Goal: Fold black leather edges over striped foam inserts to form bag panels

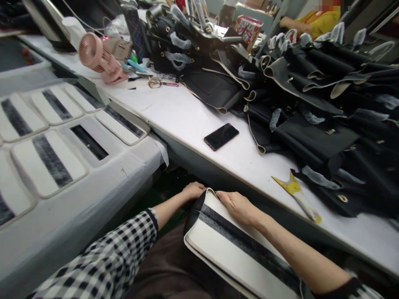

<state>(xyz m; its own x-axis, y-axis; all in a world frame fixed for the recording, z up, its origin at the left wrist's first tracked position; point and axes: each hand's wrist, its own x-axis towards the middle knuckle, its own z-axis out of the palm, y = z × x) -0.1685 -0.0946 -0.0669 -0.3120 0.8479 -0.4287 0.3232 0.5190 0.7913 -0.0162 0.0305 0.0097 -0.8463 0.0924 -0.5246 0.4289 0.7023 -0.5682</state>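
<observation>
A white panel with a dark stripe down its middle (230, 249) lies across my lap, below the table's edge. My left hand (193, 190) grips its far left corner, fingers curled round the rim. My right hand (238, 205) lies on the panel's top edge, fingers bent over it. Both forearms reach forward, the left in a black-and-white checked sleeve (109, 261).
A white table (193, 120) holds a black phone (221, 136), a yellow-stained scraper (297, 193), a heap of black leather bag parts (311, 104) and a pink fan (98, 56). Several similar striped panels (50, 160) lie on a grey surface at left. Another person in yellow (318, 20) sits far back.
</observation>
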